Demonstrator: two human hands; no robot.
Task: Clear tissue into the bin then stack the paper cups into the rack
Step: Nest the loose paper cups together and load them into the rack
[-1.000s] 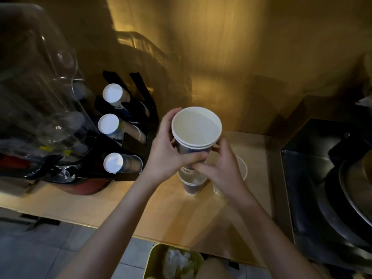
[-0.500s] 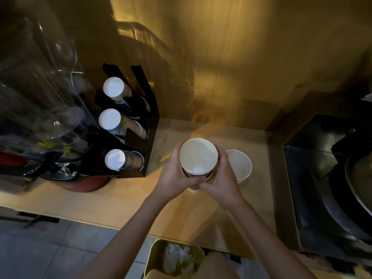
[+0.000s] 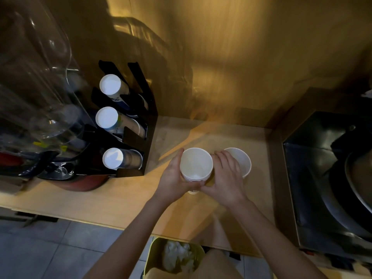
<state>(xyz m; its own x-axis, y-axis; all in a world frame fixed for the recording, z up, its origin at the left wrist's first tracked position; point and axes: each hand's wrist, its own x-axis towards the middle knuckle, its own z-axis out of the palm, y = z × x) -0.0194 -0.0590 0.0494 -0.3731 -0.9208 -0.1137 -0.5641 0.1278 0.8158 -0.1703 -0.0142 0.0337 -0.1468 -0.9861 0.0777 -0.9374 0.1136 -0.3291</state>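
Paper, white: nested cup stack [image 3: 196, 165], upright, mouth up, on the counter [image 3: 124, 196]; left hand [image 3: 174, 178] wrapped around its left wall, right hand [image 3: 226, 178] pressed to its right; single cup [image 3: 242, 162] just right of the stack (nearer the right hand); rack [image 3: 141, 117] well left of the stack, its tubes lying sideways; bin [image 3: 155, 250] below holds tissue [image 3: 178, 255].

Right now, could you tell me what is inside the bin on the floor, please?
Crumpled white tissue lies inside the bin, by the counter's front edge. Its near part and bottom are covered, so anything deeper cannot be seen.
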